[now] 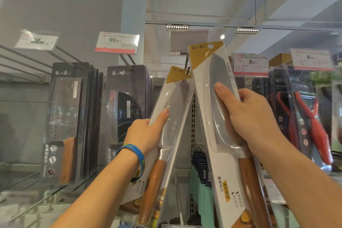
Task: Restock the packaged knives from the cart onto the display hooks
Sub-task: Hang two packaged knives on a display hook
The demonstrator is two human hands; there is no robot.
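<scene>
I hold two packaged knives with white-and-gold cards and wooden handles. My left hand (pixel 148 133), with a blue wristband, grips the left knife pack (pixel 172 102), whose gold top hangs on the dark display hook (pixel 187 66). My right hand (pixel 248 114) grips the right knife pack (pixel 218 98), thumb pressed on the blister over the blade. Its hang hole is up beside the hook, a little to the right of it. The two packs lean toward each other at the top. The cart is out of view.
Dark-carded knife packs (pixel 72 116) hang in rows at left under a 99.00 price tag (pixel 116 42). Red-handled scissors packs (pixel 303 116) hang at right under 8.90 tags. Bare grey hooks (pixel 27 55) jut out at upper left. Teal packs (pixel 201 172) hang lower down between my arms.
</scene>
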